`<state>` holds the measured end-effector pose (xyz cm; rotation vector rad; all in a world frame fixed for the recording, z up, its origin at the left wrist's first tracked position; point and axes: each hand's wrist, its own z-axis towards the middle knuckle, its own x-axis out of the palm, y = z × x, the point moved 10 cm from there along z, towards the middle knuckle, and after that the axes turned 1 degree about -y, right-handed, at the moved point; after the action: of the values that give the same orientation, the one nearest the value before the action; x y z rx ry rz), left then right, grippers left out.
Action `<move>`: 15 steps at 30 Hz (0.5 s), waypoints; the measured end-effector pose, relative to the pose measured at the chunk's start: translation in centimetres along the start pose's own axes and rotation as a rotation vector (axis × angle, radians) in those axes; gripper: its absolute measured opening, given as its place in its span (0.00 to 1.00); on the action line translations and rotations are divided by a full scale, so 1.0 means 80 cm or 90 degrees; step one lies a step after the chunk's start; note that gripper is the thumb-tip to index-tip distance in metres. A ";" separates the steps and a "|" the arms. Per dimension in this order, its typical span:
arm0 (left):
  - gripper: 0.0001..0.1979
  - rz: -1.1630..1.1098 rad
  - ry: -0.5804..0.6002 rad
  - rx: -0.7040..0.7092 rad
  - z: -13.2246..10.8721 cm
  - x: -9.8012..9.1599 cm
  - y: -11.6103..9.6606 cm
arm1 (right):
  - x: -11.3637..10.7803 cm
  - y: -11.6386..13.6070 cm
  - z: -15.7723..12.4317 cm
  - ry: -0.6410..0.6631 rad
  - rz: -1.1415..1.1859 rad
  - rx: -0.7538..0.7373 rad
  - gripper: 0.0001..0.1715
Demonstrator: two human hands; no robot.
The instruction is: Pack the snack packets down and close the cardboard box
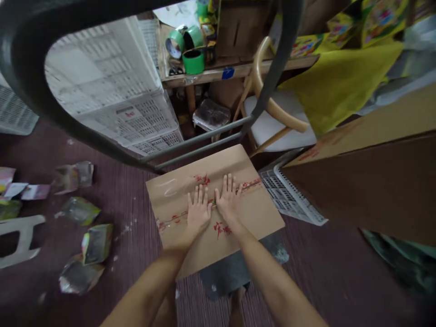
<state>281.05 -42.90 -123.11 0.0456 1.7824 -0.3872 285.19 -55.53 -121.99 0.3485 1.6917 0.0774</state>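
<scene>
Both palms lie flat on top of a brown cardboard box (252, 213) with red printed characters. My left hand (198, 210) is left of the middle, fingers spread, across the taped seam. My right hand (229, 200) presses beside it, fingers also spread and pointing away from me. Clear tape with red print runs along the seam between the top flaps. Under the box is a dark grey platform (225, 272), part of a trolley whose grey tubular handle (200, 136) rises beyond the box.
White plastic crates (136, 118) stand stacked at the left. A workbench (211, 75) holds green tape rolls (193, 61) and scissors (176, 71). A wooden chair (282, 118) stands beyond the handle. A large carton (368, 181) sits over a white basket (293, 195) at right. Plastic packs (97, 244) litter the floor.
</scene>
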 end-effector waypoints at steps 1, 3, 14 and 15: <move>0.31 -0.002 0.002 -0.005 0.001 0.003 0.002 | 0.004 0.001 0.001 -0.001 -0.004 0.003 0.39; 0.31 -0.014 0.016 -0.018 -0.004 0.011 0.006 | 0.015 0.005 -0.006 0.010 -0.010 -0.005 0.39; 0.44 -0.288 0.150 -0.036 -0.068 -0.120 0.049 | -0.130 0.034 -0.114 -0.007 0.217 0.074 0.48; 0.44 -0.297 0.125 -0.035 -0.087 -0.146 0.060 | -0.148 0.043 -0.133 0.003 0.232 0.052 0.47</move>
<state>278.56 -34.33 -111.78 -0.3882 1.9923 -0.6851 276.70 -53.90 -108.20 0.7163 1.6227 0.2789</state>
